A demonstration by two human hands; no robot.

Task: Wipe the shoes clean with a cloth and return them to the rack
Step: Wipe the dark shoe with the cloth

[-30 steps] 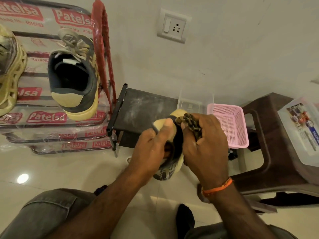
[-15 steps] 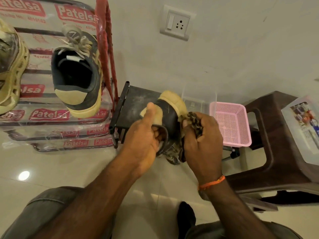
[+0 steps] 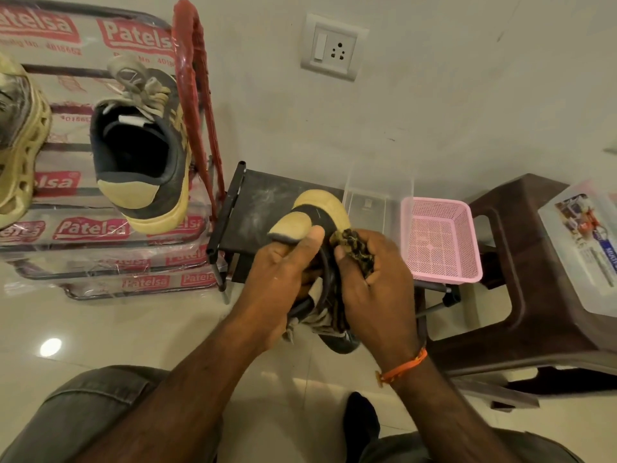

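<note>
Left hand [image 3: 277,282] grips the shoe [image 3: 320,222] by its heel end, thumb laid up along the tan heel patch, fingers curled round the far side out of sight. Right hand [image 3: 374,282] is closed on a bunched patterned cloth [image 3: 355,248], pressing it against the dark side of the shoe just under the yellow sole edge. Orange thread band [image 3: 404,364] on the right wrist.

Shoe is held in the air between both hands, heel up, toe pointing down toward the floor, in front of a small dark stand [image 3: 263,208]. Laces and tongue area are mostly hidden by the hands.

Rack [image 3: 100,228] sits to the left, wrapped in clear plastic with red "Patelsa" labels. Matching shoe [image 3: 143,145] rests on it, heel toward the camera, tilted. Part of a yellow-soled shoe [image 3: 20,135] sits at the rack's left edge.

Right of the hands: pink mesh basket [image 3: 440,242], then a brown plastic stool [image 3: 521,269] with a clear lidded box [image 3: 581,242] on top. Wall socket [image 3: 334,46] above. Glossy tile floor [image 3: 100,332], person's knees at the bottom edge.
</note>
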